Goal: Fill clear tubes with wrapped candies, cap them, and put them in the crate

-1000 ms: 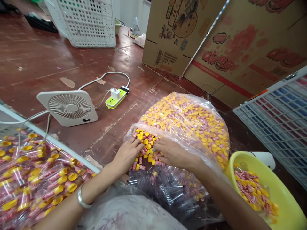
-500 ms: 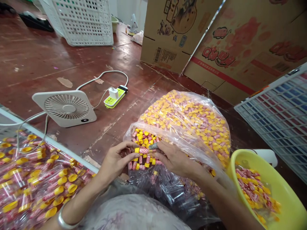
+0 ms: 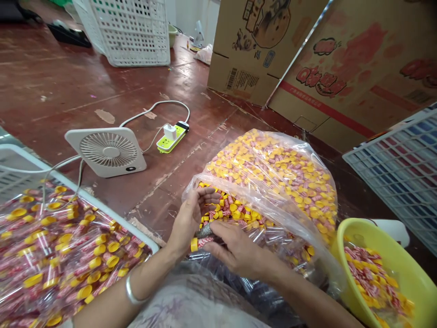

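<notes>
My right hand (image 3: pixel 239 250) pinches a small red-and-white candy tube with a yellow cap (image 3: pixel 194 244), the cap pointing left. A grey wrap (image 3: pixel 205 229) covers one of its fingertips. My left hand (image 3: pixel 189 214) is open beside it, palm facing right and fingers spread over the mouth of a large clear plastic bag (image 3: pixel 273 157). Heaps of similar yellow-capped pieces (image 3: pixel 239 209) fill the bag. Below my hands lie clear plastic tubes (image 3: pixel 252 237), partly hidden by my right hand and forearm.
A white-rimmed crate (image 3: pixel 112 217) at left holds many filled tubes. A yellow basin (image 3: pixel 344 278) with more pieces stands at right. A fan (image 3: pixel 111 152) and a power strip (image 3: pixel 173 136) with cables sit on the floor. Cardboard boxes (image 3: pixel 252 68) stand behind.
My left hand has let go of the candy tube and opened, rising over the bag's mouth. My right hand has drawn the tube lower and closer. The view has shifted slightly left.
</notes>
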`<state>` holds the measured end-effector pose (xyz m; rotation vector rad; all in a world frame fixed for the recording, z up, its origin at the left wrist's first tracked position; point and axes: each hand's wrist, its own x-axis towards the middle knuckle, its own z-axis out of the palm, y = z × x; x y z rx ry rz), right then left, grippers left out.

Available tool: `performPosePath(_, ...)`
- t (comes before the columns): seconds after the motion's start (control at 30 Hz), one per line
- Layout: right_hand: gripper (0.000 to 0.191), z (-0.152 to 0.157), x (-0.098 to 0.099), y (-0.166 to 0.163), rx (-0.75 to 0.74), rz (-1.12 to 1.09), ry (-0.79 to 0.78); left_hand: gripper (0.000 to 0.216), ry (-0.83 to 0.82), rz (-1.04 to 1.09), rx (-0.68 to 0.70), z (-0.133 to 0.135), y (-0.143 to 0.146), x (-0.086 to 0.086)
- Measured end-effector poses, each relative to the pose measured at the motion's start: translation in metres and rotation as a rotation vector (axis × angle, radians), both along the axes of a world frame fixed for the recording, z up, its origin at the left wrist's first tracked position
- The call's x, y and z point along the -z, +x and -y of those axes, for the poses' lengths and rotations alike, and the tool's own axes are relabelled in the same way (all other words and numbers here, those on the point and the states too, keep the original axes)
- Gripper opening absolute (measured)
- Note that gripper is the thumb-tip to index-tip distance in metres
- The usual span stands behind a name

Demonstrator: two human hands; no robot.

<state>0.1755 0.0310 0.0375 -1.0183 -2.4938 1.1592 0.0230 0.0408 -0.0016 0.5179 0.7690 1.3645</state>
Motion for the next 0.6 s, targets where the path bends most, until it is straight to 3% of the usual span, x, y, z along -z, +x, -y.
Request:
performPosePath(0.17, 0.013, 0.009, 0.006, -0.014, 0.075, 0.057, 0.033, 0.045, -0.067, -0.058, -0.215, 0.001, 0.004, 0.008)
performPosePath(0.23, 0.011, 0.010, 0.007, -0.023, 0.052, 0.102, 0.015, 0.043, -0.069, -0.153, -0.183, 0.004, -0.009, 0.009)
performPosePath(0.33, 0.021, 0.016, 0.012, -0.050, -0.036, 0.149, -0.011, 0.037, -0.002, -0.535, -0.099, 0.006, -0.051, -0.002)
performPosePath(0.4, 0.035, 0.022, 0.016, -0.074, -0.119, 0.161, -0.039, 0.033, 0.026, -0.816, -0.226, 0.006, -0.085, -0.014)
performPosePath(0.5, 0.055, 0.026, 0.019, -0.100, -0.302, 0.115, -0.044, 0.028, 0.025, -1.071, -0.411, 0.003, -0.125, -0.027)
performPosePath(0.6, 0.039, 0.014, 0.013, -0.093, -0.399, 0.133, 0.073, 0.028, 0.025, -1.282, -0.278, 0.003, -0.135, -0.024)
